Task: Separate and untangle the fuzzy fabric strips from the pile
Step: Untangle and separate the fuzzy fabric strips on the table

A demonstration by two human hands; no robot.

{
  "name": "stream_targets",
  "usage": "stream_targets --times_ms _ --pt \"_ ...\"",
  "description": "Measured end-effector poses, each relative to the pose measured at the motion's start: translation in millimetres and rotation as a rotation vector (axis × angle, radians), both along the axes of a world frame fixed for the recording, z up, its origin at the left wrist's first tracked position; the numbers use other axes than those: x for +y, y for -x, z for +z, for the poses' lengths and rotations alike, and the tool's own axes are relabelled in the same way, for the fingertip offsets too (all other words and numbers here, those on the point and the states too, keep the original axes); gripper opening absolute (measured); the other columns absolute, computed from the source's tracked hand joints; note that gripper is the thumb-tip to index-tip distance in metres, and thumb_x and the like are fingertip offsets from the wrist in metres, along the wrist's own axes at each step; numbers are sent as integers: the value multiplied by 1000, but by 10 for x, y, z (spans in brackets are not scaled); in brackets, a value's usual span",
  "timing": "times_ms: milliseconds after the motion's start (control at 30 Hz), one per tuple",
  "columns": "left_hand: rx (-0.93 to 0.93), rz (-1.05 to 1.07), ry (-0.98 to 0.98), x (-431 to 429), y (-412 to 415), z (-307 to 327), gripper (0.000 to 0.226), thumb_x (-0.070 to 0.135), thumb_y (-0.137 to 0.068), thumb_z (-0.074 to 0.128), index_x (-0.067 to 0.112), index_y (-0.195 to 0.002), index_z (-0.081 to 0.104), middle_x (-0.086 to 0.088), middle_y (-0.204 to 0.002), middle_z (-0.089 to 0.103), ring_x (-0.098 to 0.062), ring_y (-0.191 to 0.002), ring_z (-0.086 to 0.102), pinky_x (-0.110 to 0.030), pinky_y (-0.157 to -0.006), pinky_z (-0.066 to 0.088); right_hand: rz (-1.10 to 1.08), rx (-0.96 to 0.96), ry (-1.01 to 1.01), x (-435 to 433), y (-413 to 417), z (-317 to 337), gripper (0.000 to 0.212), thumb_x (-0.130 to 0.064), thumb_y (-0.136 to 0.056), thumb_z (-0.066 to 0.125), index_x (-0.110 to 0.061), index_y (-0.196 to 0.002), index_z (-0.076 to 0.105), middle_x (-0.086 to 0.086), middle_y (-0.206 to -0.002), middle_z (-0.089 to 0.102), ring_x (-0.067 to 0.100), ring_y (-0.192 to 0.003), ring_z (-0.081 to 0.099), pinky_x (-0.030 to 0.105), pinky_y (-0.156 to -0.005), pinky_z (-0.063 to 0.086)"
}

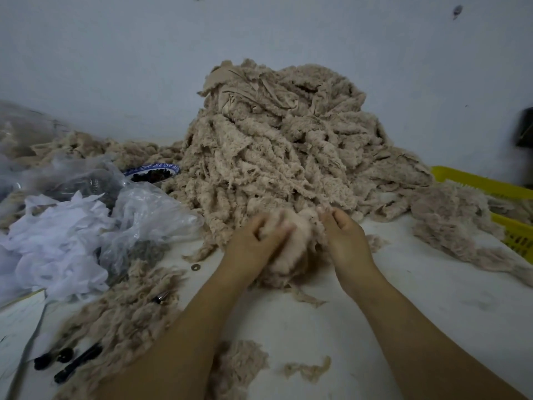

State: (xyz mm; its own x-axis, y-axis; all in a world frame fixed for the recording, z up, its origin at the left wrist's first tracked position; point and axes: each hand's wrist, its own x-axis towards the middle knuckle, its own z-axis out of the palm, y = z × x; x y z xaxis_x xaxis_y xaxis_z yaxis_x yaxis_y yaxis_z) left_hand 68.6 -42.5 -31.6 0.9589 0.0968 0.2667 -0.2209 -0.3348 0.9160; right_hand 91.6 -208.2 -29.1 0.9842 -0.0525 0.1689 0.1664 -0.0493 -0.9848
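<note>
A tall pile of beige fuzzy fabric strips [277,145] is heaped against the pale wall at the far side of the white tabletop [418,313], and its near edge spills down to where the person works. At that near foot of the pile both bare hands are sunk in a paler fluffy clump of strips [294,249]. The left hand [253,241] has its fingers curled into the clump's left side and grips it. The right hand [346,235], just beside it, has its fingers bent inward and pinches strands at the clump's upper right, though blur softens the fingertips. To the left lie crumpled clear plastic bags [144,215], with a drift of thin white fabric scraps [57,243] nearer the left edge. A blue-and-white patterned bowl [153,172] holding dark pieces is tucked between the bags and the pile. A small metal ring [196,267] lies flat on the table just left of the left forearm. Loose beige strips [124,313] trail across the near left, with a few small black round pieces [54,360] beside them. On the right a yellow plastic basket [490,184] sits at the table's edge, and a separate fluffy beige heap [450,220] lies against its near side. One short beige scrap [308,369] rests between the forearms, close to the near edge.
</note>
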Motion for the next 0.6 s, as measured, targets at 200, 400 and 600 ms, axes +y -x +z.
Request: stream_targets --times_ms 200,400,600 --pt "57 58 272 -10 26 -11 21 20 -96 62 30 -81 73 11 -70 72 -2 -57 65 -18 -49 48 -116 -23 67 -32 -40 -63 29 -35 -103 47 -24 -90 71 0 -59 59 14 -50 49 26 -50 39" --pt "89 -42 975 224 16 80 27 20 -102 45 13 -101 71 -7 -96 75 -21 -89 71 -33 -79 58 -266 -13 10 -199 -118 -66 40 -38 -105 42 -19 -87 72 -6 -49 41 4 -36 30 19 -41 27" --pt "145 -11 1227 192 -20 42 43 24 -104 42 15 -75 74 -5 -74 73 -15 -59 69 -21 -50 55 7 -17 261 35 85 -29 81 -73 -90 20 -20 -56 71 -12 -42 50 0 -42 50 22 -55 37"
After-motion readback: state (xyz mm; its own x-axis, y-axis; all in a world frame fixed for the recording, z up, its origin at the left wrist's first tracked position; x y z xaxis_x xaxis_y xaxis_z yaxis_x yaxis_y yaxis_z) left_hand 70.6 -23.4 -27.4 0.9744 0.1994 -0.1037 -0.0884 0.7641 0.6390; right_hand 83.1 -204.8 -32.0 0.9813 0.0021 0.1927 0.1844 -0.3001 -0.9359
